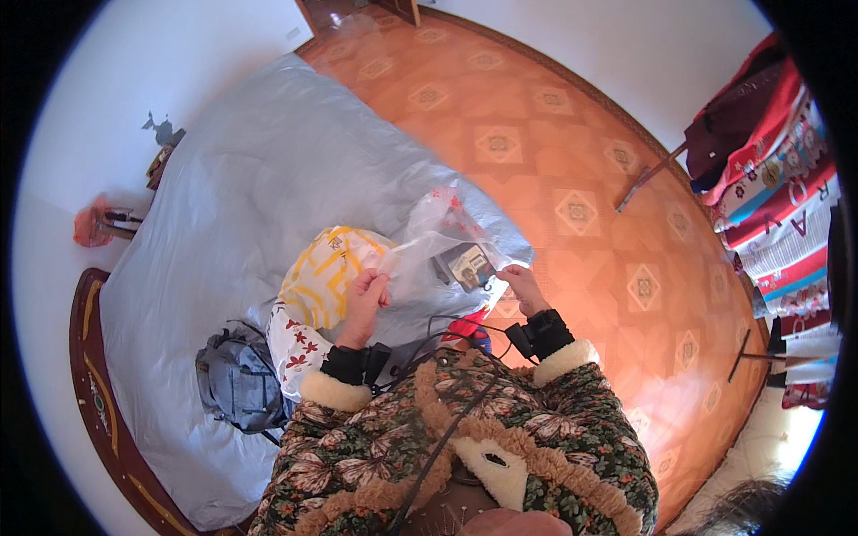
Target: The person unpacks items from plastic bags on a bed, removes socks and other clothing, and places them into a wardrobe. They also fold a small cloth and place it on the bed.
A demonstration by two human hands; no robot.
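Between my hands a clear plastic bag [418, 259] with red print is stretched open above the bed's edge. My left hand [365, 302], fingers pinched, grips the left side of its rim. On the opposite side my right hand [525, 288] is closed on the rim with thumb and fingertips. A dark, box-like package [470, 267] with a picture on it shows at the bag, near my right fingers; whether it lies fully inside, I cannot tell. Just beyond my left hand sits a yellow-and-white bag [322, 272].
A silvery-grey sheet covers the bed [259, 161]. On it, at my left, are a white bag with red flowers [297, 350] and a grey backpack [239, 380]. Dark cables [438, 335] hang before my chest. Clothes and cloths [778, 179] hang at the right over the tiled floor [572, 214].
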